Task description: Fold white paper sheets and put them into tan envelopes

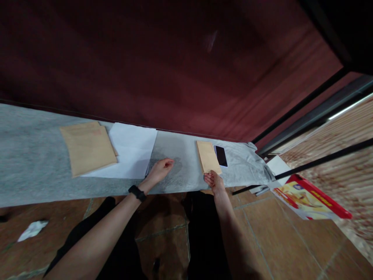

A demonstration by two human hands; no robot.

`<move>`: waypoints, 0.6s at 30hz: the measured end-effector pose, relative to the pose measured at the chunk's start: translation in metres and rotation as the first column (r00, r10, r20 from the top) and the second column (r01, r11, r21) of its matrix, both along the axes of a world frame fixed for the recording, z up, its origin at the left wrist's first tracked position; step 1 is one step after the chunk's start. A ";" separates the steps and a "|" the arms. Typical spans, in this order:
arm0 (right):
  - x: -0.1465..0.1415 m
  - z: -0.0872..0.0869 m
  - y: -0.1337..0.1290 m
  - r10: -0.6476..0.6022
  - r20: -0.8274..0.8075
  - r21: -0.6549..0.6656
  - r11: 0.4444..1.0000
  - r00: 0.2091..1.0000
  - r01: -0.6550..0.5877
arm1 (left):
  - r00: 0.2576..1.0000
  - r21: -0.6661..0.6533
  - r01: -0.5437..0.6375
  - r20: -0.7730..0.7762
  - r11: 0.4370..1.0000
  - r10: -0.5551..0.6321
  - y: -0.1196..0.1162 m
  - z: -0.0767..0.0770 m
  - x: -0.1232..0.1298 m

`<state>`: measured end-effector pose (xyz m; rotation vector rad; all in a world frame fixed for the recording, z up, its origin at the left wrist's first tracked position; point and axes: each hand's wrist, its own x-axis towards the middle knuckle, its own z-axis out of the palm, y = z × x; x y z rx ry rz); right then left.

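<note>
On the grey cloth, a small stack of brown paper envelopes (207, 153) lies to the right of the middle. My right hand (215, 181) is at its near end, fingers curled against the edge and gripping an envelope there. My left hand (161, 169), with a black watch (136, 193) on the wrist, hovers over the cloth left of that stack. Its fingers are curled in, and nothing shows in them. White paper sheets (131, 149) lie beyond the left hand to the left. Partly covering them is another pile of brown envelopes (89, 149).
A dark phone (221, 156) lies beside the right-hand stack. The narrow cloth-covered surface (29, 155) runs along a dark red panel (145, 70). Black metal bars (305, 103) slope at the right. A red and yellow box (309, 197) and a white scrap (32, 230) are lower down.
</note>
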<state>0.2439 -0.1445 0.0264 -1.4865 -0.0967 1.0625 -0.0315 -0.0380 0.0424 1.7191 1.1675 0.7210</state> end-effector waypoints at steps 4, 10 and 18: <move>0.000 0.002 0.000 0.008 0.003 -0.024 1.000 1.000 -0.008 | 1.000 0.027 -0.002 -0.013 1.000 0.003 -0.001 0.002 -0.003; 0.000 0.005 0.000 0.039 0.014 -0.077 0.996 0.999 -0.038 | 0.997 0.067 -0.041 -0.065 0.997 0.045 0.003 0.006 -0.009; -0.020 0.015 -0.002 0.241 -0.006 -0.092 0.966 0.971 -0.240 | 0.828 0.393 -0.178 -0.436 0.902 0.353 0.007 0.026 -0.047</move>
